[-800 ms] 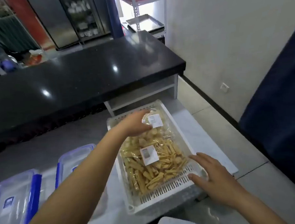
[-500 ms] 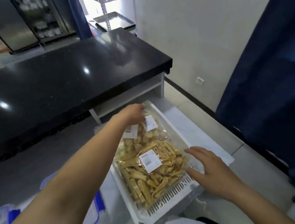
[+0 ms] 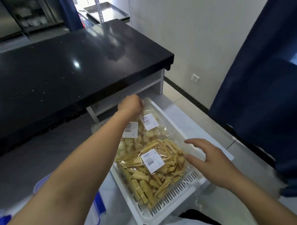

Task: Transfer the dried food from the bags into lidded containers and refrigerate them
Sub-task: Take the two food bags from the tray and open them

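A white slotted basket (image 3: 170,202) sits on the pale worktop and holds clear bags of dried food. The near bag (image 3: 154,174) is full of yellow strips with a white label. Behind it lies a bag of pale chunks (image 3: 146,135) with two labels. My left hand (image 3: 130,105) reaches across to the basket's far end and pinches the top edge of the far bag. My right hand (image 3: 207,158) hovers with spread fingers over the basket's right rim, beside the strip bag, holding nothing.
Clear lidded containers with blue clips (image 3: 96,203) lie at the lower left on the worktop. A black counter (image 3: 69,68) runs behind the basket. A dark blue curtain (image 3: 266,85) hangs at the right. A metal tray (image 3: 107,11) rests on a far shelf.
My left hand has taken the far bag's edge and lifted it slightly. My right hand rose off the basket's rim. The view has swung right, pushing the containers out to the left.
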The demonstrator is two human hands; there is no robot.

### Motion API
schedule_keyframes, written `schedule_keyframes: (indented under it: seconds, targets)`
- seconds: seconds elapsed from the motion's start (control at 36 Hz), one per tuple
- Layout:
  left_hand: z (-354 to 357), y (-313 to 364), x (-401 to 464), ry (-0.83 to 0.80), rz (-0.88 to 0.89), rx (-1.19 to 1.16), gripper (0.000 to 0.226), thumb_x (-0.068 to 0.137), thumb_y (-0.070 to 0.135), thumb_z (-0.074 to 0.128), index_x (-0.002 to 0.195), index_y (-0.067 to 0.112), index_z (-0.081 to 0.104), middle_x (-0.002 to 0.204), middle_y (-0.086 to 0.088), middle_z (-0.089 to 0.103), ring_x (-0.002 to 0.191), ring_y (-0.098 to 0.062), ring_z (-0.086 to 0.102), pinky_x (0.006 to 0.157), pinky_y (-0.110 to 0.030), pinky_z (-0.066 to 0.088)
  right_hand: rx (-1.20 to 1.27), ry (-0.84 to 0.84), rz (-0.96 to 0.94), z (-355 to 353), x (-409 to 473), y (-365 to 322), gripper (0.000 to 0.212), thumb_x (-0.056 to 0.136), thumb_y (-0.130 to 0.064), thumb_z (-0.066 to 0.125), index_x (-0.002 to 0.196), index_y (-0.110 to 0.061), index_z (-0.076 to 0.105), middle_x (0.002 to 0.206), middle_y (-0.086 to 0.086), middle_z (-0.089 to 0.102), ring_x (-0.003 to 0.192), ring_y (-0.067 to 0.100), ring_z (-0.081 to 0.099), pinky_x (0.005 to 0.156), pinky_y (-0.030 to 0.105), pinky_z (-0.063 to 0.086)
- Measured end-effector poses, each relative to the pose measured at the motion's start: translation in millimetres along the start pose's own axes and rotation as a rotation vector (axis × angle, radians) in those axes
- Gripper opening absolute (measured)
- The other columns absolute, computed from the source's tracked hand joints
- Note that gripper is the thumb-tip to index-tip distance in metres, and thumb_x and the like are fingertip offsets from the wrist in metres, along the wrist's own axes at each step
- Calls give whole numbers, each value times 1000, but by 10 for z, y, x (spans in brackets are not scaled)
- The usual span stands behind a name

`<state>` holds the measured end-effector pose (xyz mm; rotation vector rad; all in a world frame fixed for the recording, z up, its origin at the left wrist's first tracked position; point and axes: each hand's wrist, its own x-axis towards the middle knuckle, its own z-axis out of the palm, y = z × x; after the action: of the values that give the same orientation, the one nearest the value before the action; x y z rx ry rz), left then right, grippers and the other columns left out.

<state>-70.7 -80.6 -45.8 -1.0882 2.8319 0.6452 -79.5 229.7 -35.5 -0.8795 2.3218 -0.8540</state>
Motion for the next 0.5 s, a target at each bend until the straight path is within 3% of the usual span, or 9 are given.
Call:
schedule_keyframes:
  seconds: [0.14, 0.25, 0.31, 0.42, 0.5]
  targets:
    - [-94, 28, -186, 89, -21, -81, 18, 95, 17, 59, 101, 23, 75, 102, 4, 73, 89, -19, 66, 78, -37, 57, 126, 23, 6, -77, 167, 12, 41, 92, -44, 65, 132, -38, 57, 130, -21, 54, 118, 0, 50, 98, 27, 44]
    - [-183, 1, -403, 187, -23, -205, 15, 96, 20, 64, 105, 21, 76, 102, 2, 74, 91, -18, 66, 81, -38, 58, 179, 1, -26, -139, 362, -61, 44, 92, -41, 65, 134, -35, 56, 132, -18, 56, 117, 1, 52, 91, 21, 45]
    - [-233, -11, -540, 243, -34, -285, 15, 96, 20, 66, 106, 19, 77, 102, 3, 74, 92, -16, 66, 79, -33, 54, 189, -5, -55, -160, 479, -135, 46, 91, -41, 67, 136, -33, 55, 133, -16, 56, 118, 3, 52, 94, 25, 45]
    - [-317, -40, -839, 360, -61, -484, 16, 94, 19, 68, 106, 18, 79, 101, 4, 76, 96, -13, 68, 88, -36, 56, 167, -19, -124, -190, 736, -310, 62, 87, -41, 73, 143, -32, 48, 137, -11, 54, 123, 8, 51, 97, 28, 41]
    - [-326, -78, -1046, 447, -100, -639, 13, 93, 18, 69, 101, 21, 80, 94, 9, 76, 91, -8, 70, 87, -37, 59, 113, -64, -155, -224, 990, -478, 77, 83, -40, 78, 149, -30, 41, 143, -5, 50, 129, 16, 48, 96, 28, 38]
